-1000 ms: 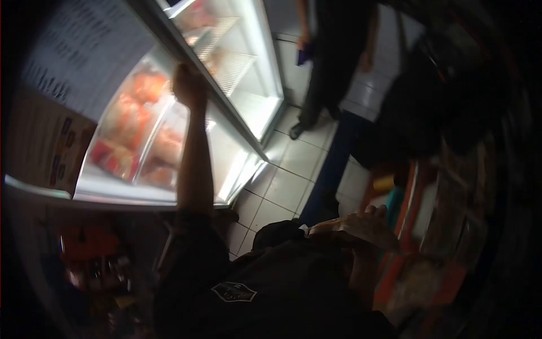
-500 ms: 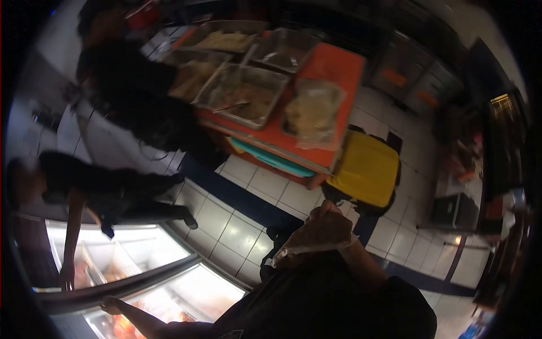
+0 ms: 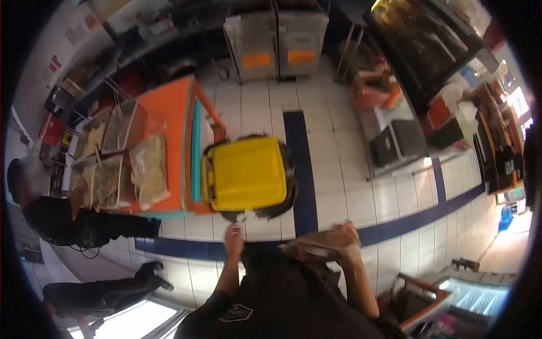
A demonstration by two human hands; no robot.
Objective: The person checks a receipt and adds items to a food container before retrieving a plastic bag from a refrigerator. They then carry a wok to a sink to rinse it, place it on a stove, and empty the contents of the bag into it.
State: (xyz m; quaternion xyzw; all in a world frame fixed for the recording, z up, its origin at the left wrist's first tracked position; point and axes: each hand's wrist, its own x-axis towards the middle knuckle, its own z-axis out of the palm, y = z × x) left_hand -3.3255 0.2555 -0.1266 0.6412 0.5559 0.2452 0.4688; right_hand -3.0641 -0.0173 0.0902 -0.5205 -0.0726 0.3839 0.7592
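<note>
My right hand (image 3: 349,233) is closed around the end of a clear plastic bag (image 3: 316,244) with brownish contents, held in front of my body. What is inside cannot be made out. My left hand (image 3: 233,236) hangs forward of my body, near the lower edge of a bin with a yellow lid (image 3: 248,174). No object shows in that hand, and its fingers are too small and blurred to read.
An orange table (image 3: 169,107) at left bears metal trays of food (image 3: 101,181) and a plastic bag of pale food (image 3: 149,169). One person (image 3: 84,220) stands beside it; another (image 3: 101,294) is lower left by a lit freezer (image 3: 135,319). A metal counter (image 3: 389,121) stands at right.
My view has swung to the right, so the orange table and bin appear further left. My left hand has come off the freezer's edge. The bag remains in my right hand.
</note>
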